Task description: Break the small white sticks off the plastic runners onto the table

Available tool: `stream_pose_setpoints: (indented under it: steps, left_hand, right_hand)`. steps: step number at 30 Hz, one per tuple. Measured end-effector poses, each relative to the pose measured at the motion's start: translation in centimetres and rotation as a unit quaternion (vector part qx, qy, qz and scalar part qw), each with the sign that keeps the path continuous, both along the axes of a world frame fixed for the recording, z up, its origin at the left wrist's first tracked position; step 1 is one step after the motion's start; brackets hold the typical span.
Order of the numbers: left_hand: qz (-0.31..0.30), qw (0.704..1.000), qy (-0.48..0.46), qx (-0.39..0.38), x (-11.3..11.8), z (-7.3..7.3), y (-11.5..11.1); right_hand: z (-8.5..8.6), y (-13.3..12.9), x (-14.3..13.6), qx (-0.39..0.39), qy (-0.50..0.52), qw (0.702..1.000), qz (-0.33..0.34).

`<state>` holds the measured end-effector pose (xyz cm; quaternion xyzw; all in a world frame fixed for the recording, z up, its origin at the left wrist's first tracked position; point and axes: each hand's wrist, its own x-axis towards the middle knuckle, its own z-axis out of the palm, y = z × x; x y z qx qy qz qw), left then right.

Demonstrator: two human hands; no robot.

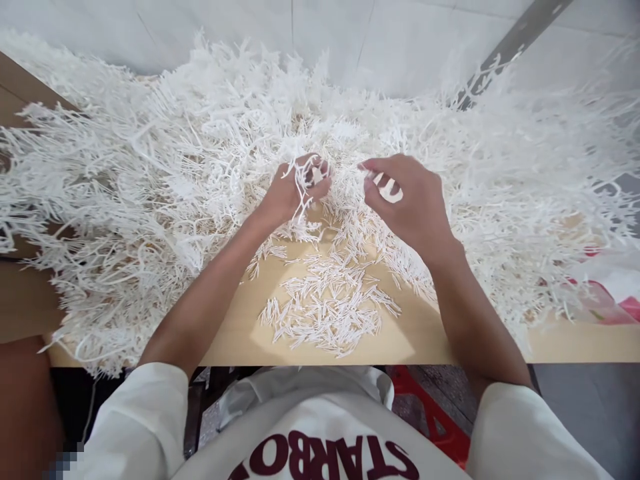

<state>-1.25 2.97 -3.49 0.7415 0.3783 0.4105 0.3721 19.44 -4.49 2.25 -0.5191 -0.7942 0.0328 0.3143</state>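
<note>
My left hand point(283, 195) is closed around a white branched sprig point(301, 175), thin and forked like coral, whose tips stick out past the fingers. A short gap to the right, my right hand point(417, 203) has its thumb and forefinger brought together in a pinch. Whatever lies between those fingertips is too small to make out. Both hands hover at the near side of a big heap of similar white sprigs point(225, 133). In front of them, a loose pile of short white stick-like pieces point(325, 313) lies on the tabletop.
The light wooden table point(230, 347) ends close to my body. White sprigs spread far to both sides and back to the tiled wall point(330, 33). A clear and red plastic bag point(600, 300) lies at the right. Below the edge stands a red stool point(430, 413).
</note>
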Motion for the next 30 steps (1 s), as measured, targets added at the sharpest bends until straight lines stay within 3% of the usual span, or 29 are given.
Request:
stream_pose_setpoints:
  steps: [2,4,7,13,19,27,30]
  left_hand:
    - [-0.027,0.999,-0.017,-0.014,0.8,0.8,-0.9]
    - [-0.041,0.998,-0.020,-0.030,1.3,1.2,-1.6]
    - [-0.068,0.996,-0.028,-0.046,1.8,1.2,-2.1]
    - [-0.113,0.990,-0.050,-0.063,2.3,1.0,-2.7]
    - [-0.107,0.990,-0.037,-0.080,2.6,0.7,-3.0]
    - [-0.108,0.979,-0.127,-0.120,3.9,0.4,-3.8]
    - [-0.038,0.978,-0.141,-0.148,3.4,-0.5,-2.8]
  right_hand:
    - [-0.8,1.1,0.6,-0.014,-0.013,1.000,-0.016]
    - [-1.5,1.7,0.8,-0.040,-0.027,0.999,0.020]
    - [-2.0,1.9,0.5,-0.070,-0.055,0.993,0.075]
    - [-2.0,1.6,-0.2,-0.074,-0.080,0.991,0.081]
    - [-1.7,1.2,-0.7,-0.079,-0.077,0.993,0.045]
    - [-1.7,0.9,-1.0,0.000,-0.129,0.988,0.085]
    - [-0.5,-1.1,-2.2,-0.012,-0.145,0.973,0.177]
